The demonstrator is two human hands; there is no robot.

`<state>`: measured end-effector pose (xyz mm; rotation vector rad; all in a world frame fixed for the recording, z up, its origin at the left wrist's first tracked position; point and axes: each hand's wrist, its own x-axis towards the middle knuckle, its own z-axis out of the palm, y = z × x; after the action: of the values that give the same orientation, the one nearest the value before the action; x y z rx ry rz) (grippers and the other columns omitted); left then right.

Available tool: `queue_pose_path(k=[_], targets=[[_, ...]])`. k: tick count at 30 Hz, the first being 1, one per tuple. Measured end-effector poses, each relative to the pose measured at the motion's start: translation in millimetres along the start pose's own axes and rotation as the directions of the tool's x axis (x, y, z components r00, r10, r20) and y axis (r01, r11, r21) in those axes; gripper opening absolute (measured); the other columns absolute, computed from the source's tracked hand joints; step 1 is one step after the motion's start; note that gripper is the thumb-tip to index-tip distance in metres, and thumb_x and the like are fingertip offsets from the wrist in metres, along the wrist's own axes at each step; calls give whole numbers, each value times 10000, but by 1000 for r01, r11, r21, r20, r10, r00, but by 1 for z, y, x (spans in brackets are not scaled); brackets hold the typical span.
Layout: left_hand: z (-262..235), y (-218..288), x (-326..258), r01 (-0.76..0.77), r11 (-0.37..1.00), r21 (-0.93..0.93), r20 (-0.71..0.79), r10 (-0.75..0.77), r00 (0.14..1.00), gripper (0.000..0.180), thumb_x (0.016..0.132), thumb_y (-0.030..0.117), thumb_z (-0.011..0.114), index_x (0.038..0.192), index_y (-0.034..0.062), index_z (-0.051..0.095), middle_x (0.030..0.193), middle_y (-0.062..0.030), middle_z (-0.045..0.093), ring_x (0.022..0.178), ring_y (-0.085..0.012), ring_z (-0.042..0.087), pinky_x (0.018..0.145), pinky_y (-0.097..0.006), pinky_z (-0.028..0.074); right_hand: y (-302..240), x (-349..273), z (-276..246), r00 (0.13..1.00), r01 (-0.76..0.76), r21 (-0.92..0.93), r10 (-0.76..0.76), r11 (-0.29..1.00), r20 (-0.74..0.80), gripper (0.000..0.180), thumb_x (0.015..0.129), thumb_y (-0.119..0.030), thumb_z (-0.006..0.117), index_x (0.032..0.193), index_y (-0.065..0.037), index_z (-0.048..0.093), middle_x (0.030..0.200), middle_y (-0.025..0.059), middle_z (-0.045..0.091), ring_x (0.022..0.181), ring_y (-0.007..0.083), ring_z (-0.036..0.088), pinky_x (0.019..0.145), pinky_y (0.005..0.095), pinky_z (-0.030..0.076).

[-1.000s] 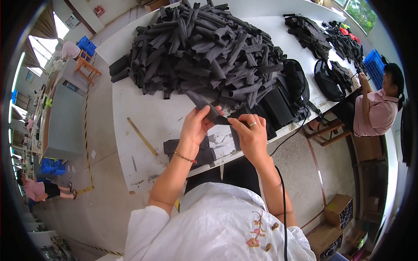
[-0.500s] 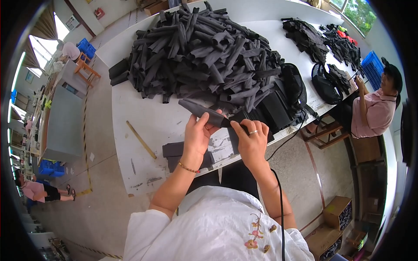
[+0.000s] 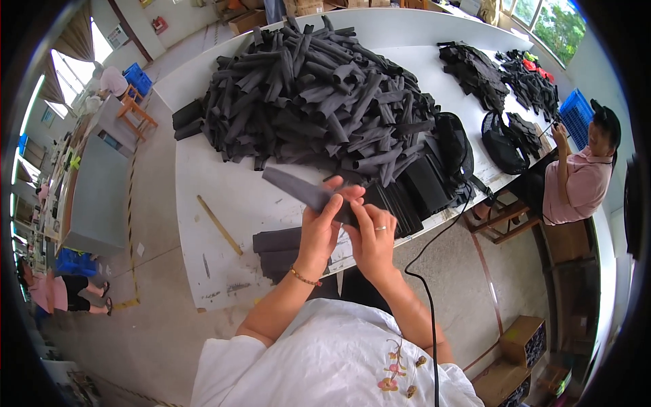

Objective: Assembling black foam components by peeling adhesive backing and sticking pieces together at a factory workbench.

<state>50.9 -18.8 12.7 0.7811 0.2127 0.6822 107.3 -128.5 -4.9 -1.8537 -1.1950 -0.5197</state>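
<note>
A dark grey fabric tube [image 3: 293, 187] slants over the white table, its far end pointing up and left. My left hand [image 3: 321, 222] is closed around its near part, the thumb on top. At the near end, the fingers of my right hand [image 3: 371, 237] pinch the fabric, close against the left fingers. A large heap of similar dark tubes [image 3: 305, 102] lies just beyond my hands. Below my left hand, a small pile of flattened dark pieces [image 3: 277, 249] rests at the table's near edge. Neatly stacked dark pieces [image 3: 393, 207] lie to the right of my hands.
The white table [image 3: 196, 264] carries a thin wooden strip [image 3: 220, 225] on the left. Black mesh bags [image 3: 503, 144] and further dark piles stand right. A black cable [image 3: 427, 278] hangs along my right arm. A co-worker [image 3: 576, 176] in pink sits at the right.
Both hands have come nearer to me, and the right hand has moved left against the left one. The fabric tube has shifted left and toward me with them.
</note>
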Motion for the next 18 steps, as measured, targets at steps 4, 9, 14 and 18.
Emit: queue_pose_path(k=[4,9,14,18], targets=[[-10,-6,7,-31,998,54,120,24,992,229,988,197,542,1097,4,597,960,-149,696,1101,-286,616,987,-404,442,2,-8,1,1000,12,50,-13,999,18,538,740,-62,728,1232,-55,511,1104,126,538,915,309,529,809,421,407],[-5,-26,-10,91,994,-54,92,-86,992,239,1001,213,515,1111,15,591,1029,-165,683,1119,-279,606,1021,-401,419,3,-6,4,993,-14,145,-3,989,117,448,680,21,716,1079,-38,519,1069,156,547,935,368,524,791,445,428],[-16,-12,4,29,999,-30,29,-28,999,238,1002,206,512,1115,12,588,1052,-153,678,1148,-264,590,1026,-389,418,-1,1,-14,973,-80,41,69,996,220,420,713,-66,754,1069,-56,531,1095,138,536,942,336,529,792,424,433],[-11,-11,3,44,994,-102,44,-40,998,241,1000,203,513,1123,8,585,1060,-153,677,1146,-264,592,999,-384,439,5,-4,-22,967,-100,122,67,987,247,361,753,-62,745,1040,-38,528,1088,155,532,944,351,567,751,424,505]])
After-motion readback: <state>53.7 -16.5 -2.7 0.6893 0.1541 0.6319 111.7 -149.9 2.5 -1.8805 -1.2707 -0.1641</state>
